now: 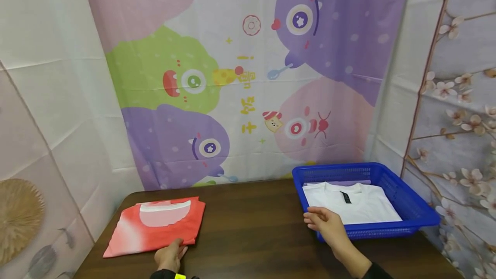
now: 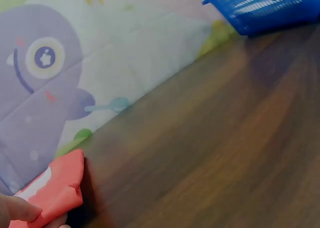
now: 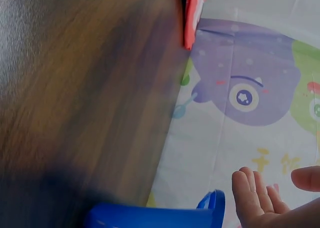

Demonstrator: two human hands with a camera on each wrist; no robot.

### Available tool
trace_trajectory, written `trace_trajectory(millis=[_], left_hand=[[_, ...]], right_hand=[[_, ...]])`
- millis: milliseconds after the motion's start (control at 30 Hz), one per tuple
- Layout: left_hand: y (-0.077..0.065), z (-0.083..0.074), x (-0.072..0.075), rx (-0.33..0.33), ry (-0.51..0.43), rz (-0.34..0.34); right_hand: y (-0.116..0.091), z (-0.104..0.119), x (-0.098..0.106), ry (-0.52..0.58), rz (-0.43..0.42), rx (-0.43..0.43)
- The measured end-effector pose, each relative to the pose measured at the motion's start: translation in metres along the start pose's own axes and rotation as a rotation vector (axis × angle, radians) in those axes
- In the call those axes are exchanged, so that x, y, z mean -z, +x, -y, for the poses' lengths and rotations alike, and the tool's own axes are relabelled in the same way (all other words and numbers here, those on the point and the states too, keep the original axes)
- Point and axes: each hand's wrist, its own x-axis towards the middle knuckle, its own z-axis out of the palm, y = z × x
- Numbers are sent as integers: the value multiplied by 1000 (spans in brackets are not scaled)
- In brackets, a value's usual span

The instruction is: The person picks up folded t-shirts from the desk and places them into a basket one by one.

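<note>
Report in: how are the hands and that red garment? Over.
Left hand pinching folded red garment. Right hand empty, by blue basket. White shirt occupying basket.

We see a cartoon-monster backdrop (image 1: 248, 158) behind the brown surface (image 1: 248, 223), a blossom-printed curtain (image 1: 461, 111) on the right, a pale curtain (image 1: 42, 111) on the left.
</note>
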Motion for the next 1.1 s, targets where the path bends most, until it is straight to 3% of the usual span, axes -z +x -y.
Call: trace_trajectory(millis=[300, 600, 767, 967, 1100], left_hand=[[-23, 12, 0, -1, 9, 68], [-44, 26, -2, 17, 93, 146], [-55, 37, 3, 18, 101, 242], [-60, 36, 2, 72, 60, 221], [-61, 33, 6, 79, 43, 274]], right_hand=[[-10, -3, -11, 29, 37, -4], [-12, -1, -17, 39, 43, -16], [-15, -4, -18, 42, 46, -34], [-17, -11, -27, 74, 163, -54], [-16, -19, -52, 134, 301, -126]])
